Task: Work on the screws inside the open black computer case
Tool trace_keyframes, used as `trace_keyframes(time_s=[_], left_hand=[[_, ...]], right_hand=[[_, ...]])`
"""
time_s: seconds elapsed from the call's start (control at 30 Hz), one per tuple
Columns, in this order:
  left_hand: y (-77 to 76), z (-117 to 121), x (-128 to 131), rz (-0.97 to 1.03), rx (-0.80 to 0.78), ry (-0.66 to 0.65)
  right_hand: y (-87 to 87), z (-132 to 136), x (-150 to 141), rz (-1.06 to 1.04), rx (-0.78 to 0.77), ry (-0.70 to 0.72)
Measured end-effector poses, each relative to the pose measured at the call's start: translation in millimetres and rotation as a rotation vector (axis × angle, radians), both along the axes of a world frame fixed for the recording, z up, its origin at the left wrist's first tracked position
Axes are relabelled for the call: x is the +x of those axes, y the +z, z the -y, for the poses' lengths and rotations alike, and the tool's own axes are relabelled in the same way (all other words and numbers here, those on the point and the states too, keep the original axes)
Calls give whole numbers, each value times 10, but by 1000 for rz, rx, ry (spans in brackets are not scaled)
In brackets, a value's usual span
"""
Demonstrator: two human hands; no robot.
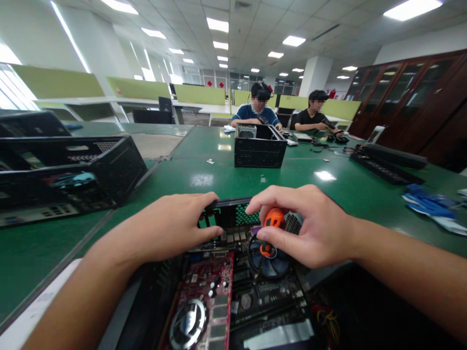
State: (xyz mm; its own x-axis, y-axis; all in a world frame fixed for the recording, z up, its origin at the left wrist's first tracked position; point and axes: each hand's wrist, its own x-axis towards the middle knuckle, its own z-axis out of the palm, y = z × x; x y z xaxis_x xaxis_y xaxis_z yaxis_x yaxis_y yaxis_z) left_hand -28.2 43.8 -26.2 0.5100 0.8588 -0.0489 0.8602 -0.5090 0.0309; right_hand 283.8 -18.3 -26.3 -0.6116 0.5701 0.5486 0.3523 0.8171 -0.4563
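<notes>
An open computer case (233,209) lies in front of me with its inside facing up. My left hand (182,221) grips its far edge, fingers over the rim and thumb inside. With curled fingers, my right hand (306,223) holds an orange and black screwdriver (274,218) upright above the round black cooling fan (272,262). The screwdriver's tip is too dark to make out. A red graphics card (209,282) with a silver round cooler sits left of the fan, on the dark motherboard (262,299). Yellow and red wires (326,316) lie at the right.
Another black case (73,175) stands at the left of the green table (197,180). A smaller black case (260,151) is farther back, near two seated people (259,109). At the right are blue and white gloves (434,206) and long black parts (386,167).
</notes>
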Motion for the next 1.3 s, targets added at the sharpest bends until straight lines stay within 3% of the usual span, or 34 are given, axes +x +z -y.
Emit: trace_keyframes(time_s=[0.4, 0.6, 0.7, 1.07, 1.3], left_hand=[[23, 5, 11, 12, -13, 1], [23, -1, 12, 30, -9, -9], [18, 3, 7, 32, -1, -10], [12, 35, 2, 39, 3, -2], [16, 36, 7, 17, 5, -6]], right_hand=[[-37, -50, -5, 43, 82, 36], [86, 5, -10, 79, -249, 82], [135, 23, -4, 102, -324, 23], [1, -148, 33, -19, -96, -190], [-46, -182, 21, 58, -135, -179]])
